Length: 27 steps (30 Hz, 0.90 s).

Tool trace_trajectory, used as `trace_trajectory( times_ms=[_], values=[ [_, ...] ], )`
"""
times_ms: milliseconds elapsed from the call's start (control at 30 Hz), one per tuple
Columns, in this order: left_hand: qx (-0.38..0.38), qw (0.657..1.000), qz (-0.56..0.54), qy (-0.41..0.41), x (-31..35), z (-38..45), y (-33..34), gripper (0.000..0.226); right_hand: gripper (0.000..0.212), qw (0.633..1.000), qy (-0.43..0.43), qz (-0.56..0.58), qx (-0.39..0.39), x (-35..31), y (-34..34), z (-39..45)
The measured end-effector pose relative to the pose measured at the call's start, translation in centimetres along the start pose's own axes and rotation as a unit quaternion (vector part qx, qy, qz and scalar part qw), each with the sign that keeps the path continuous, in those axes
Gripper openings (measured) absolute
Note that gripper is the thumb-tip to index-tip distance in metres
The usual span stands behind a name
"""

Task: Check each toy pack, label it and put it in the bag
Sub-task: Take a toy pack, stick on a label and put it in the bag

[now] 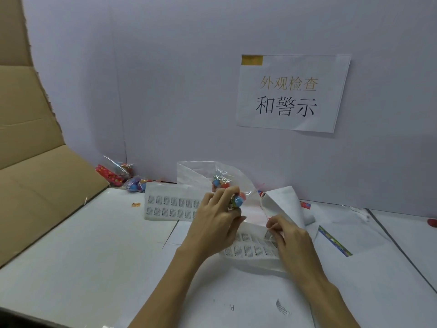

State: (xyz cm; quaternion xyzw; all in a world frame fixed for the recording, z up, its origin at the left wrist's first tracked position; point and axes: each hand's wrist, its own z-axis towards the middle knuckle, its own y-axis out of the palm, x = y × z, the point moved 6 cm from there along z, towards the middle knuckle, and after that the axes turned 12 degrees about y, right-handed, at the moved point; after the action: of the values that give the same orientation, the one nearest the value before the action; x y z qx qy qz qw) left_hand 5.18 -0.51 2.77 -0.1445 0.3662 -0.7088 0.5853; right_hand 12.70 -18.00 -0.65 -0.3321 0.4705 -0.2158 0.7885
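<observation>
A small clear-plastic toy pack holding blue and red toys (237, 200) is held above the white table (94, 245), at centre, in front of a large clear plastic bag (196, 172) that stands against the pale back wall. The left hand (218, 217) grips the pack, fingers curled round it. The right hand (287, 235), just beside, pinches a small label between thumb and fingertips at the edge of a curled white label sheet (250, 249) lying under both hands. A second, flat sheet of printed labels (170, 205) lies behind the left hand. More clear toy packs with red and blue contents (123, 177) sit in the far left corner, next to a brown cardboard panel (35, 162). A printed paper sign with Chinese characters (292, 93) hangs on the wall.
</observation>
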Motion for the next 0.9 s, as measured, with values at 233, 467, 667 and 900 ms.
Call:
trace_trajectory(
  times_ms=[233, 467, 667, 900],
  values=[
    [0.022, 0.992, -0.046, -0.112, -1.2, -0.2, 0.7, 0.031, 0.016, 1.000, 0.017, 0.015, -0.022, 0.4, 0.2, 0.0],
    [0.052, 0.965, -0.125, -0.226, -2.2, -0.7, 1.3, 0.032, 0.017, 0.999, 0.000, 0.023, -0.029, 0.6, 0.1, 0.0],
    [0.055, 0.960, -0.141, -0.235, -2.4, -1.0, 1.5, 0.031, 0.020, 0.999, -0.030, 0.030, -0.006, 0.6, 0.0, 0.0],
    [0.066, 0.932, -0.211, -0.286, -3.4, -1.5, 2.0, 0.028, 0.034, 0.996, -0.028, 0.080, -0.039, 1.5, 0.1, -0.1]
  ],
)
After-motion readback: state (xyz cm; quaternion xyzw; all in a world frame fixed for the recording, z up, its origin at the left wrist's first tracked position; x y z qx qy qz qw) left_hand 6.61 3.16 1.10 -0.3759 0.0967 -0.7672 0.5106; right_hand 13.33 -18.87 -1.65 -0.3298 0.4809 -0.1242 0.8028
